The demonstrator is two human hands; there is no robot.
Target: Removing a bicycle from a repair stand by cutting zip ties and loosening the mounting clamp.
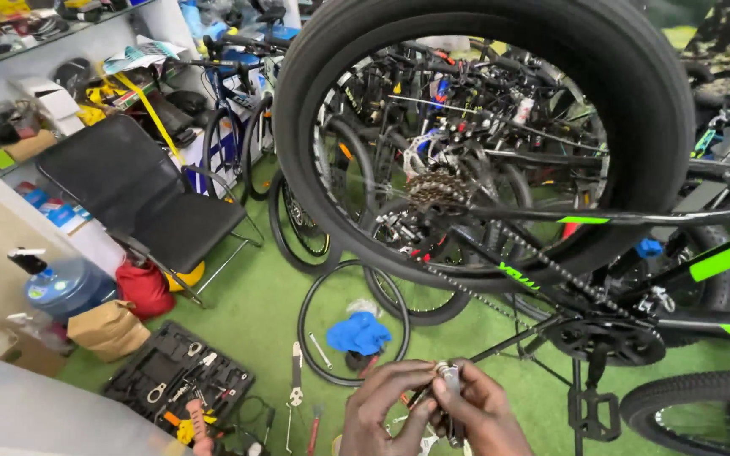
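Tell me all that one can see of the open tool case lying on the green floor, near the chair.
The tool case is black, flat and rectangular, lying open on the green floor at the lower left, turned at an angle. Its moulded insert holds many small hand tools, mostly metal, some with orange or yellow grips. A brown paper bag stands just behind it. Loose tools lie on the floor to its right. No hand touches it.

One head-worn camera looks down and forward, close over the hands (pixel 433 405), with the wheel (pixel 483 135) just ahead.
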